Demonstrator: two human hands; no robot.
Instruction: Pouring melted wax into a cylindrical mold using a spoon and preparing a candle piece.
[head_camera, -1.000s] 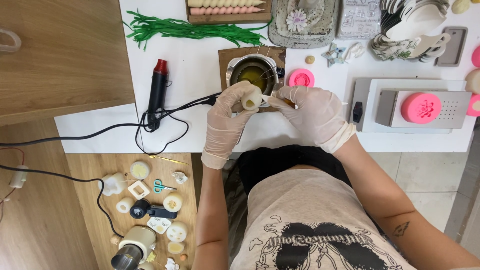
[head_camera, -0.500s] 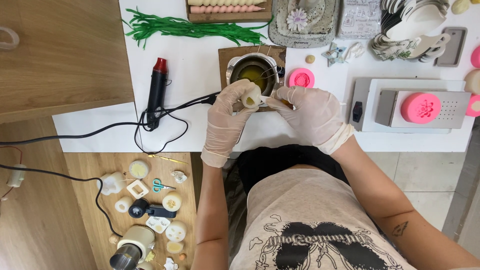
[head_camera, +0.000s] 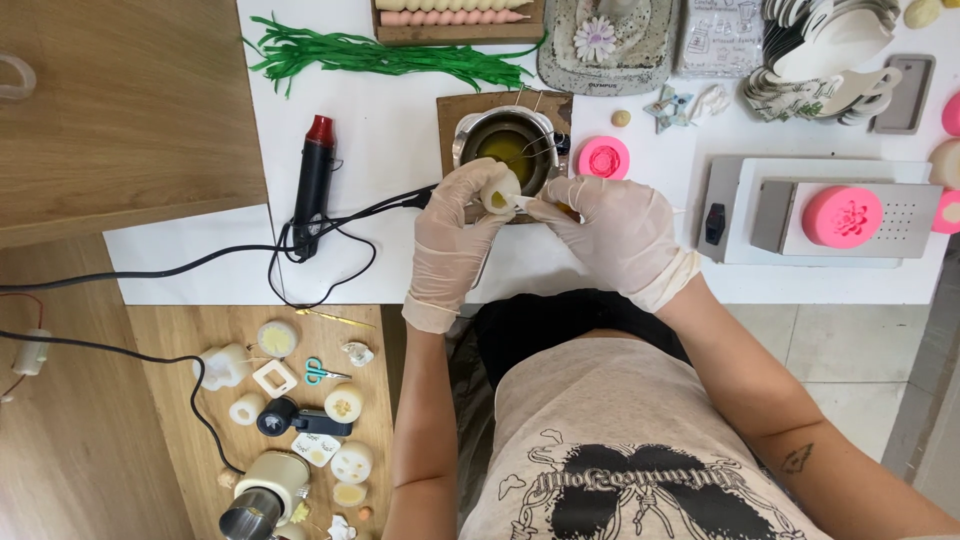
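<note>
Both my hands wear pale gloves over a white table (head_camera: 400, 130). My left hand (head_camera: 452, 235) grips a small cream candle piece (head_camera: 498, 190) between thumb and fingers. My right hand (head_camera: 615, 235) pinches a thin tool or wick against that piece; its exact kind is too small to tell. Just behind the hands stands a metal pot (head_camera: 510, 140) of yellowish liquid wax on a brown board (head_camera: 460, 105).
A black and red heat gun (head_camera: 312, 185) with a black cable lies left. Pink moulds (head_camera: 604, 157) (head_camera: 843, 216), a grey scale (head_camera: 740, 210), green strands (head_camera: 370, 55) and cream shapes fill the table. Several candles and small scissors (head_camera: 320, 370) lie on the low wooden surface.
</note>
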